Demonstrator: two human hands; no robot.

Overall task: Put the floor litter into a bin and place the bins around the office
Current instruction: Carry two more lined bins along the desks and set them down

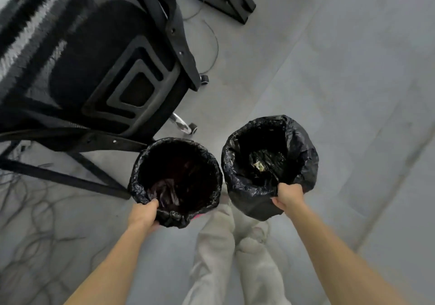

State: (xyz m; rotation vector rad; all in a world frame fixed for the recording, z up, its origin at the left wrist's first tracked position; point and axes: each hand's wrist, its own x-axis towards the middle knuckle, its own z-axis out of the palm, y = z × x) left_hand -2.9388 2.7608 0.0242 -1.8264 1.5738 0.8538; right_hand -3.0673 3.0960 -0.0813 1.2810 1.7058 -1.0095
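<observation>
The left hand (143, 215) has its grip curled over the near rim of the left bin (135, 184). The right hand (288, 198) has its grip pinched on the near rim of the right bin (308, 156). Both bins hang side by side above the floor (341, 81), mouths up and long axes roughly upright. A scrap of litter (260, 165) lies in the right one, and a chair (98, 64) stands to the left.

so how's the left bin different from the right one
The right bin holds a pale scrap of litter; the left bin shows only dark liner folds. The left bin's liner hugs its rim, the right bin's stands up loosely at the far side. Both have black liners and are gripped at the near rim, by the left hand and right hand.
</observation>
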